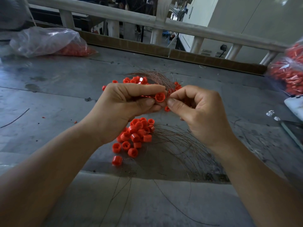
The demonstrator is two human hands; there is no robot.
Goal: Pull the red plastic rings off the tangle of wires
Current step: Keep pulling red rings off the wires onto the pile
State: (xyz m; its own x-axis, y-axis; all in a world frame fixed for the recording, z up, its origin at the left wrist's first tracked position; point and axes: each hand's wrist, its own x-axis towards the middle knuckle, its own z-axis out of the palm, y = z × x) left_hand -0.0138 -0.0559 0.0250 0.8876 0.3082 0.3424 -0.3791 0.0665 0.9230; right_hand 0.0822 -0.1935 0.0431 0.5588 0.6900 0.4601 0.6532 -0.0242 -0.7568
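L hand [127, 104] pinches red ring [160, 97] betw. thumb & forefinger, above the table. R hand [198, 110], thumb & forefinger together, apparently nips a strand of wire tangle [155, 75] at ring's 3 o'clock. Pull prob. runs 9–3.

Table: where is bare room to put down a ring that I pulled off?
Bare: the left stretch of table between the clear bag and left hand. Crowded: under both hands, ring pile and wires; right edge, second bag.
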